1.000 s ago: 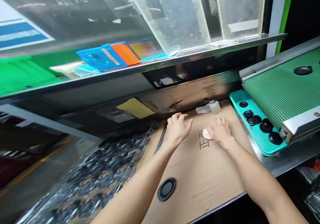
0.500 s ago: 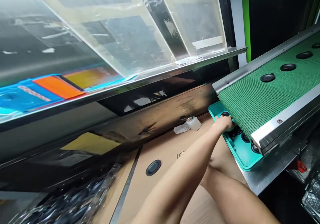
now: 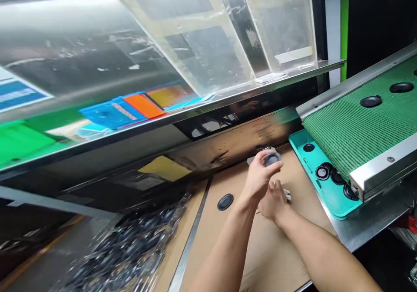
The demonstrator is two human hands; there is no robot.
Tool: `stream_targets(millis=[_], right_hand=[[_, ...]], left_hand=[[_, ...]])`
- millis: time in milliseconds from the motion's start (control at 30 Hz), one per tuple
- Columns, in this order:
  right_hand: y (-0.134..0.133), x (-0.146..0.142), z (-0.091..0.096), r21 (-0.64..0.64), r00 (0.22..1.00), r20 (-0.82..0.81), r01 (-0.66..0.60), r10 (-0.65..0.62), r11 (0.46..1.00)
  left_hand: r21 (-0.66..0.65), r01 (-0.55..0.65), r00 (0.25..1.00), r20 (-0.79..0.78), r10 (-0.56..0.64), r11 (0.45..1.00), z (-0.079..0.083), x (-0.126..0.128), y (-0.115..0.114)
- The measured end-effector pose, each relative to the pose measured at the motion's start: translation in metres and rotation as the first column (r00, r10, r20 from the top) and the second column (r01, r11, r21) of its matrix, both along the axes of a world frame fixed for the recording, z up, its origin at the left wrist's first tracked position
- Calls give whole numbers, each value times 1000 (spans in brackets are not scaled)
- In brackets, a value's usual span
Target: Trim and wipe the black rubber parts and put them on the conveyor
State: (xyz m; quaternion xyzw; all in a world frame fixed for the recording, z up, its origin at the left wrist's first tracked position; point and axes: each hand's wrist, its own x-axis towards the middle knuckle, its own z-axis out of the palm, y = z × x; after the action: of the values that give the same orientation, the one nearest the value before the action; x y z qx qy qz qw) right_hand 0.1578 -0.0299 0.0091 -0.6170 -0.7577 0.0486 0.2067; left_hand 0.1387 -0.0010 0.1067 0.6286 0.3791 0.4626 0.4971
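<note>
My left hand (image 3: 259, 178) holds a dark round rubber disc (image 3: 272, 158) by its edge, above the cardboard sheet (image 3: 270, 244) lying on the bench. My right hand (image 3: 274, 201) sits just below it, fingers curled on a small white pad (image 3: 287, 194), most of which they hide. A second black disc (image 3: 225, 201) lies on the cardboard to the left of my hands. A small white bottle behind my left hand is nearly hidden.
At right, a green mesh conveyor belt (image 3: 355, 127) carries black discs, with a steel rail along its front. Below its end sits a teal tray (image 3: 312, 170) holding several discs. A plastic bag of black discs (image 3: 130, 240) lies at left. A steel shelf runs overhead.
My left hand has come back from the teal tray, now holding a black disc above the cardboard. My right hand has come into view next to it, and the view has shifted.
</note>
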Motion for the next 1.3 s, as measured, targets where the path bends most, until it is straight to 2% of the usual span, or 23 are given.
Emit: stream_targets(millis=[67, 133, 233, 333, 467, 567, 667, 767, 833, 933, 1033, 1167, 1267, 1300], right_hand=[[-2, 3, 1, -19, 999, 30, 36, -36, 999], [-2, 7, 3, 2, 993, 30, 111, -111, 994], [0, 14, 8, 111, 977, -68, 207, -200, 972], [4, 10, 9, 200, 952, -268, 206, -149, 958], [-3, -19, -2, 204, 906, -423, 108, -12, 973], [-11, -42, -11, 208, 922, -387, 77, 10, 975], [-11, -50, -11, 239, 946, -322, 46, 34, 970], [-4, -45, -7, 214, 935, -338, 183, -103, 960], [-3, -43, -6, 206, 926, -357, 204, -121, 957], [-6, -45, -6, 239, 937, -348, 113, -23, 964], [-8, -50, -6, 203, 922, -368, 202, -116, 958], [-6, -46, -5, 218, 955, -295, 104, -36, 970], [-2, -35, -4, 165, 950, -262, 217, -169, 962], [-1, -32, -4, 169, 954, -262, 196, -148, 966]], left_hand=[[-246, -5, 950, 302, 81, 969, -20, -47, -17], [-401, -12, 859, 465, 214, 916, -46, -84, -27], [-539, -92, 749, 517, 415, 838, -83, -117, -24], [-591, -65, 722, 528, 447, 804, -100, -128, -12], [-555, 218, 703, 660, 265, 803, -100, -125, -2], [-568, 343, 641, 724, 255, 748, -95, -124, -3], [-561, 364, 584, 760, 286, 744, -95, -127, -5], [-508, 423, 539, 807, 242, 750, -96, -129, -5], [-514, 441, 529, 811, 250, 736, -97, -127, -5], [-545, 412, 530, 795, 295, 730, -97, -124, -4], [-550, 391, 555, 781, 288, 738, -99, -121, -3], [-550, 385, 582, 768, 267, 741, -101, -120, -2], [-533, 400, 589, 773, 236, 746, -102, -119, 0], [-534, 406, 594, 771, 230, 741, -103, -119, 0]])
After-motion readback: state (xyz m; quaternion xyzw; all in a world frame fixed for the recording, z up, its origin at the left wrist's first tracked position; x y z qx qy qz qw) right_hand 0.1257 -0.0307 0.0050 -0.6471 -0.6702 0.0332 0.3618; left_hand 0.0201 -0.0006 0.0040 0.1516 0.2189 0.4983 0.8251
